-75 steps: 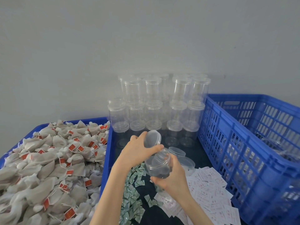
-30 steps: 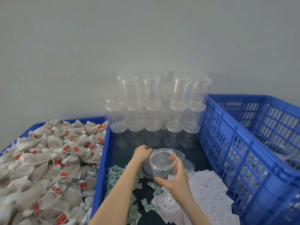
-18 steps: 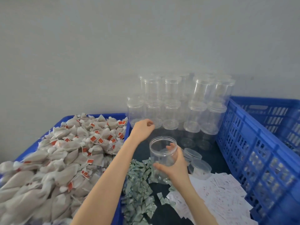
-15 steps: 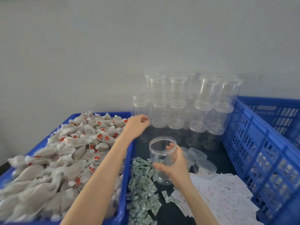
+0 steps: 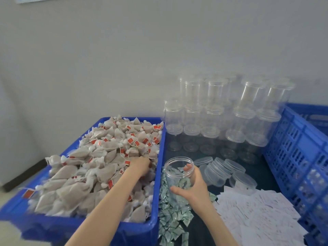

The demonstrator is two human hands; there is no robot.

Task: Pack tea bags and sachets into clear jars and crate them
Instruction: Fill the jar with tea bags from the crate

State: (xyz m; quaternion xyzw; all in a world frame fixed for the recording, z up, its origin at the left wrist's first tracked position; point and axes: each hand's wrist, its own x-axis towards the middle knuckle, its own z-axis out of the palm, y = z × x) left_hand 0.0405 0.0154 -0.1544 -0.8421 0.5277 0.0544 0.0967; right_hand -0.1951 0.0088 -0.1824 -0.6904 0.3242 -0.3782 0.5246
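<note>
Red tags (image 5: 131, 140) scattered all through the tea bags (image 5: 99, 167), tiny print on them, too small to read. Same story on the white slips (image 5: 257, 210) fanned out at lower right: faint printed lines, illegible. Green patterned sachets (image 5: 170, 217) strewn down the dark surface (image 5: 200, 226), no wording to make out either.

Left hand (image 5: 140, 166) down in the blue tub (image 5: 156, 192), fingers buried among the tea bags near the tub's right wall; whether closed on a bag or merely digging, cannot tell, fingertips hidden in the pile.

Right hand (image 5: 191, 185) wrapped round the open jar (image 5: 178, 173), thumb across the near side, fingers curling round the far side by the rim. Jar upright, lidless, standing just beside the tub's right wall, among the green sachets. Inside it only what shows through the clear wall.

Loose lids (image 5: 223, 170) lying just right of the held jar. Behind, stacked empty jars (image 5: 221, 110) with lids on, several tiers high against the grey wall. Blue slatted crate (image 5: 292, 153) along the right edge, clear jars dimly visible through its slots.
</note>
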